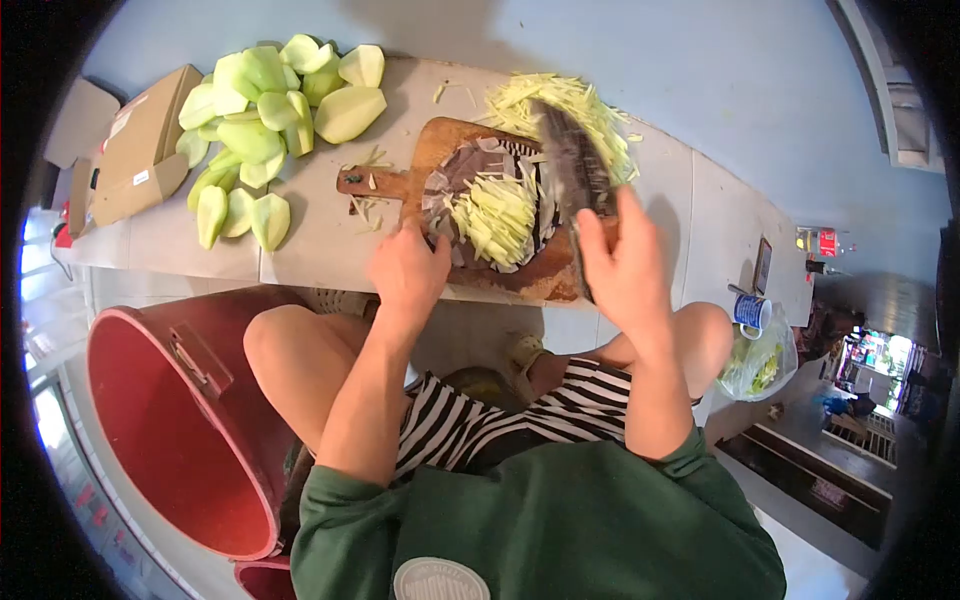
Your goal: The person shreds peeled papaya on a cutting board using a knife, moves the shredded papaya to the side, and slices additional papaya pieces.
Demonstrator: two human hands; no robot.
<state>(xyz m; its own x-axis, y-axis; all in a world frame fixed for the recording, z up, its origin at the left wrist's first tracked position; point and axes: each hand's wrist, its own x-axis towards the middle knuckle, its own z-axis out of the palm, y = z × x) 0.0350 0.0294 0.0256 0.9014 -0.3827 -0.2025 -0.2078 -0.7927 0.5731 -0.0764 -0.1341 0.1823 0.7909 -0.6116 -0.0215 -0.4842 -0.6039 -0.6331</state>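
Note:
My right hand point(628, 262) is closed around the handle end of a broad, dark-bladed cleaver point(572, 160), tilted over the right side of the wooden cutting board point(430, 150). A heap of pale green shreds point(492, 222) lies mid-board, on a round patch with dark and striped areas. At the board's near left edge, my left hand point(408, 264) has its fingers curled in; a small dark bit shows by the thumb, and what they grip is hidden. Behind the cleaver, a larger pile of shreds point(530, 95) rests on the tiled counter point(320, 235).
Peeled pale green fruit slabs point(255, 140) are heaped at left, beside an open cardboard box point(145, 150). Below the counter at left stands a big red tub point(180, 430). To the right are a blue and white mug point(750, 312) and a plastic bag point(755, 365) with greenish scraps.

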